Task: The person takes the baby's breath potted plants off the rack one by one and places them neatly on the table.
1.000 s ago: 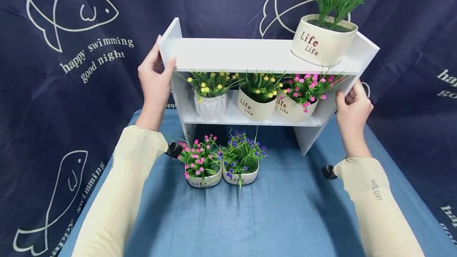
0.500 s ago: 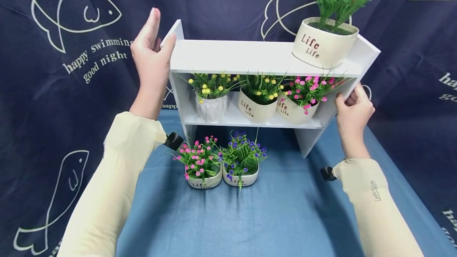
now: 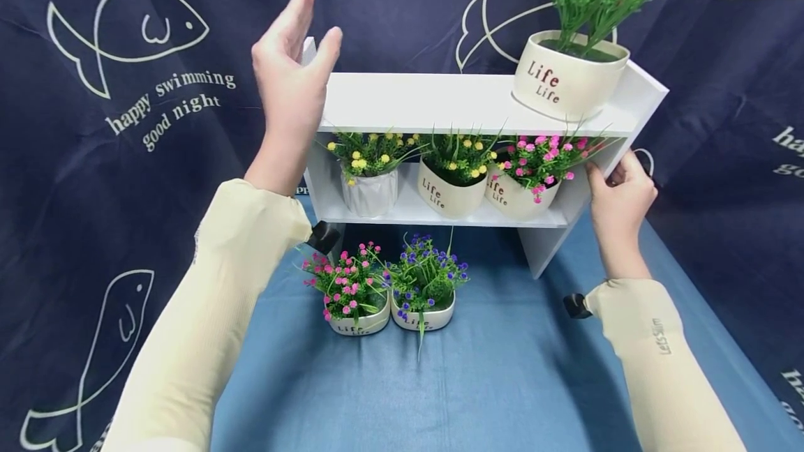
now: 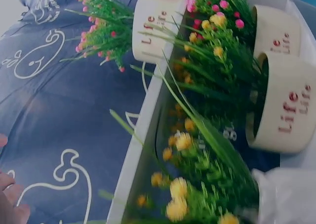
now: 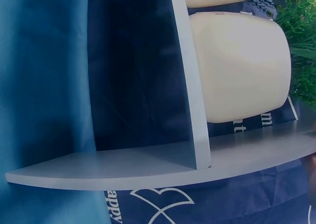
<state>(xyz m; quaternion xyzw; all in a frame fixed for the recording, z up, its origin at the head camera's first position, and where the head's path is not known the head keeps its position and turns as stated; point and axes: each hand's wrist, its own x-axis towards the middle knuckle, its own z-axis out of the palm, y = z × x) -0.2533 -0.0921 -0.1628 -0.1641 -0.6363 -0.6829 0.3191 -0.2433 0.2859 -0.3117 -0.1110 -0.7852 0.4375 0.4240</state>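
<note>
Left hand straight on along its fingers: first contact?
Likely the fish-print backdrop: in the head view the left hand points up, past the white shelf. Depth is unclear, though.

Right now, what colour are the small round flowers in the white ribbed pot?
Yellow flowers, clearest in the head view.

Looks like a small curtained-off tabletop set — home or studio, can't tell which. Evidence: navy curtain [image 3: 402, 33] with white fish outlines [image 3: 155, 26] and "happy swimming good night" lettering [image 3: 179, 100], hung behind and down both sides of a blue-draped table [image 3: 490, 368]. Props are household decor: white shelf unit [image 3: 414, 103], flowerpots [image 3: 451, 187] marked "Life". Black wrist-worn devices [image 3: 324, 237] at both cuffs [image 3: 292, 218] — consistent with a recording setup.
</note>
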